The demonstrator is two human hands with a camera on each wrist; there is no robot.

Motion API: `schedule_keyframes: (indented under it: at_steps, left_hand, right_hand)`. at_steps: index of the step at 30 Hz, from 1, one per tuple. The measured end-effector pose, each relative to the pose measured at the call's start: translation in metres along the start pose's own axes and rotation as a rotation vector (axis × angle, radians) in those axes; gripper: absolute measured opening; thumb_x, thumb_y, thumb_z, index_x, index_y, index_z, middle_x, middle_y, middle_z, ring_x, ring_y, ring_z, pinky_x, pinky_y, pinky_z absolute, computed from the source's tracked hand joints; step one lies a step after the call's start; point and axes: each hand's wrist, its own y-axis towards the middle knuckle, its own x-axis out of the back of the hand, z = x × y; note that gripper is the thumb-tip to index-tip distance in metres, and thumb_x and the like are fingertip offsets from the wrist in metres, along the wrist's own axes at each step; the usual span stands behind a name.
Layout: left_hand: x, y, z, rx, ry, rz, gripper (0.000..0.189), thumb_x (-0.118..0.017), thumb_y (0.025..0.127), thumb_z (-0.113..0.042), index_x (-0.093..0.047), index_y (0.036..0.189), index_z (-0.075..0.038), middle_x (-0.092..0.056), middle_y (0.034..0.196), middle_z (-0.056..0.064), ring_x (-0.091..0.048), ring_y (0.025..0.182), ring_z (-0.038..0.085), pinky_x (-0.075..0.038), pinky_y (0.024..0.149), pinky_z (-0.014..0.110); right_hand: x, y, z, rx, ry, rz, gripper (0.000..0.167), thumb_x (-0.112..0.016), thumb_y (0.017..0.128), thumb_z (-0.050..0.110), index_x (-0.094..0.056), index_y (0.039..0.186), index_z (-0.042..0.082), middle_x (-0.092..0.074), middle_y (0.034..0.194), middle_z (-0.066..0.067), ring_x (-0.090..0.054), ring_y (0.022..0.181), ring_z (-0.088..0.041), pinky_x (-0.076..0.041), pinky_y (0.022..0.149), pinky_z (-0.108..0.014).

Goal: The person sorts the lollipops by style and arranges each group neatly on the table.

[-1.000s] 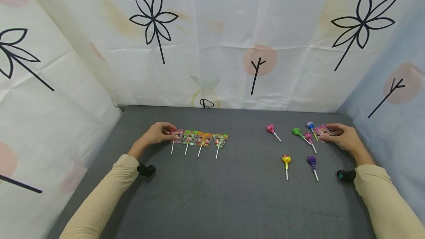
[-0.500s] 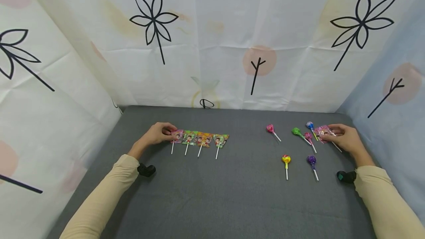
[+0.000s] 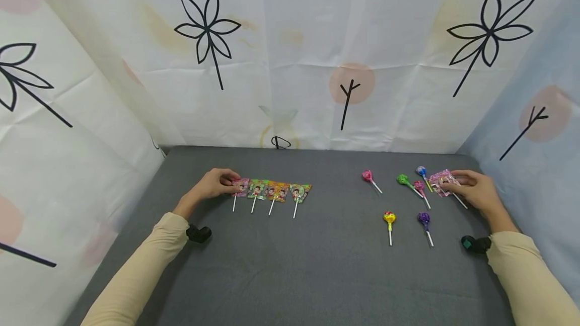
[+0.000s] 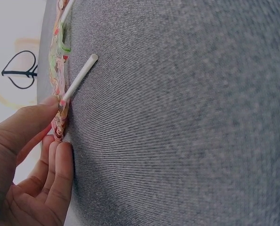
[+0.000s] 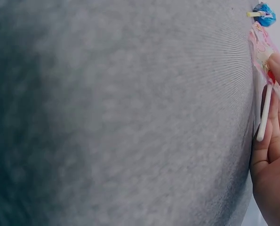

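Observation:
At the left of the table, my left hand (image 3: 215, 184) pinches the edge of a pink flat-wrapped lollipop (image 3: 242, 187). Its thumb and fingers lie on either side of the wrapper in the left wrist view, and the white stick (image 4: 81, 77) points out over the cloth. Beside it, in a row, lie a green-wrapped lollipop (image 3: 258, 188), an orange-wrapped one (image 3: 277, 190) and another green one (image 3: 299, 192). On the far right, my right hand (image 3: 477, 191) holds a second pink flat-wrapped lollipop (image 3: 438, 181) between thumb and fingers; its stick (image 5: 265, 113) hangs free.
Round lollipops lie near the right hand: blue (image 3: 421, 171), green (image 3: 403, 180), pink (image 3: 419, 185), purple (image 3: 424, 219), yellow (image 3: 389, 218) and another pink (image 3: 367, 175). Grey cloth covers the table (image 3: 290, 275). Printed curtains (image 3: 294, 39) enclose the back and sides.
My right hand's grip on the pink lollipop has shifted slightly right, and more of its wrapper and stick shows. The left hand and its row stay about where they were.

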Motion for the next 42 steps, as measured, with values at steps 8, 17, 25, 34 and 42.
schedule_keyframes:
  at_steps: [8,17,25,34,42]
  left_hand:
    - [0.001,-0.001,0.001,-0.005,-0.007,-0.003,0.037,-0.082,0.089,-0.017,-0.07,0.118,0.002,-0.068,0.11,0.015,-0.066,0.1,0.032,-0.052,0.086,0.049]
    - [-0.001,0.0,0.002,0.007,-0.004,-0.004,0.038,-0.083,0.089,-0.019,-0.07,0.118,0.002,-0.068,0.11,0.015,-0.066,0.099,0.03,-0.052,0.085,0.048]
    - [-0.002,0.001,0.003,0.016,-0.007,-0.007,0.036,-0.083,0.088,-0.018,-0.071,0.118,0.0,-0.068,0.109,0.013,-0.066,0.098,0.029,-0.052,0.084,0.046]
    - [-0.001,-0.001,0.002,0.008,-0.008,-0.007,0.037,-0.082,0.089,-0.017,-0.07,0.118,0.002,-0.068,0.109,0.015,-0.066,0.099,0.03,-0.052,0.084,0.048]
    - [-0.001,0.0,0.0,0.0,-0.016,-0.008,0.036,-0.082,0.089,-0.016,-0.07,0.118,0.002,-0.068,0.108,0.015,-0.066,0.099,0.031,-0.052,0.084,0.048]
  right_hand:
    - [0.001,-0.005,0.002,-0.016,0.052,-0.032,0.051,-0.08,0.092,0.027,-0.06,0.125,-0.006,-0.061,0.086,0.02,-0.051,0.078,-0.002,-0.044,0.06,-0.024]
    - [0.005,-0.01,0.001,-0.015,0.032,-0.037,0.054,-0.077,0.093,0.03,-0.06,0.123,-0.011,-0.056,0.087,0.03,-0.051,0.079,0.01,-0.044,0.063,-0.018]
    - [0.01,-0.015,0.005,0.0,0.11,-0.082,0.037,-0.077,0.094,0.026,-0.066,0.114,-0.002,-0.06,0.086,0.03,-0.056,0.077,0.008,-0.045,0.063,-0.014]
    - [0.01,-0.022,0.008,-0.019,0.318,-0.082,0.026,-0.077,0.094,0.014,-0.062,0.112,0.025,-0.066,0.088,0.025,-0.064,0.074,0.004,-0.052,0.063,-0.017]
    - [0.004,-0.028,0.022,0.028,0.511,-0.039,0.05,-0.073,0.091,-0.006,-0.059,0.123,0.03,-0.069,0.091,0.012,-0.066,0.078,0.0,-0.054,0.064,-0.021]
